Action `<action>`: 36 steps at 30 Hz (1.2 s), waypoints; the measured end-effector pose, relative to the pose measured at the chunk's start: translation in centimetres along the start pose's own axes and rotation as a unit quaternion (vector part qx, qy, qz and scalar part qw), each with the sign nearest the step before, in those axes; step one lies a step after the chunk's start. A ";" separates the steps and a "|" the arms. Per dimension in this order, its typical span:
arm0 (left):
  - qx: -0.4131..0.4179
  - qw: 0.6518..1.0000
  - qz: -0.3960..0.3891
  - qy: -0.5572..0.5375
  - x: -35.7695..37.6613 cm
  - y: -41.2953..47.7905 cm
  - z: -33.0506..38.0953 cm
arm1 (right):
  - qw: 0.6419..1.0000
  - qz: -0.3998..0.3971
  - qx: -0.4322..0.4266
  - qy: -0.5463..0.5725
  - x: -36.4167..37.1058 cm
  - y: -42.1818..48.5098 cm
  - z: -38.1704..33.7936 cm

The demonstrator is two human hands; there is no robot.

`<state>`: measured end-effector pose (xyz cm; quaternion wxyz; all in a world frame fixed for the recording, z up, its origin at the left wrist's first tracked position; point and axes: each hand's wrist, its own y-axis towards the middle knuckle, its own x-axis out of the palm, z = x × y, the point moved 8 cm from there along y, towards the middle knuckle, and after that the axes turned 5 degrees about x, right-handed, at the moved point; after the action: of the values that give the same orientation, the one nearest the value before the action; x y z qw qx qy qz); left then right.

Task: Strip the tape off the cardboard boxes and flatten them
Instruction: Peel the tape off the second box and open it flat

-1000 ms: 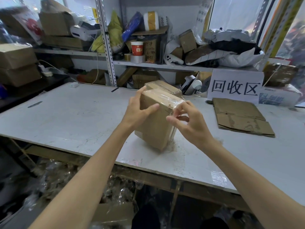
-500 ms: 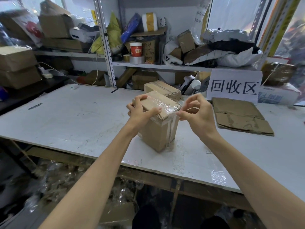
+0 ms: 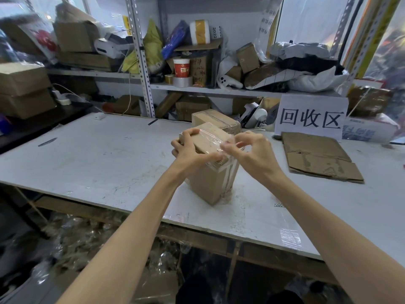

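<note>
A brown cardboard box (image 3: 206, 183) stands upright on the white table (image 3: 98, 163), wrapped across its top and right side in clear tape (image 3: 230, 174). My left hand (image 3: 190, 150) clamps the top left of the box, thumb pressing along the near top edge. My right hand (image 3: 252, 150) pinches the clear tape at the top right corner of the box. A second taped box (image 3: 215, 120) sits just behind it. Flattened cardboard (image 3: 317, 156) lies to the right.
A white sign with black characters (image 3: 311, 117) stands behind the flattened cardboard. Cluttered metal shelves (image 3: 142, 62) line the back of the table. Stacked boxes (image 3: 24, 91) sit at the far left. Plastic scraps (image 3: 76, 238) lie under the table's front edge.
The box went from tilted to standing upright on the table. My left hand slid onto its top, and my right hand lifted the pinched tape at the top right corner.
</note>
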<state>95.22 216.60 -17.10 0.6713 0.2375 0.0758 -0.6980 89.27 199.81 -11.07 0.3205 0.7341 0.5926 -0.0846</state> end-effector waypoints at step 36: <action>0.087 0.989 -0.064 0.104 2.2 -0.7 3.0 | 0.941 -0.115 -0.114 -0.298 -0.4 -1.0 -1.8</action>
<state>93.84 213.45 -15.57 0.5903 0.3611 0.0988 -0.7151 87.76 200.64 -9.84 0.5525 0.5608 0.5556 -0.2674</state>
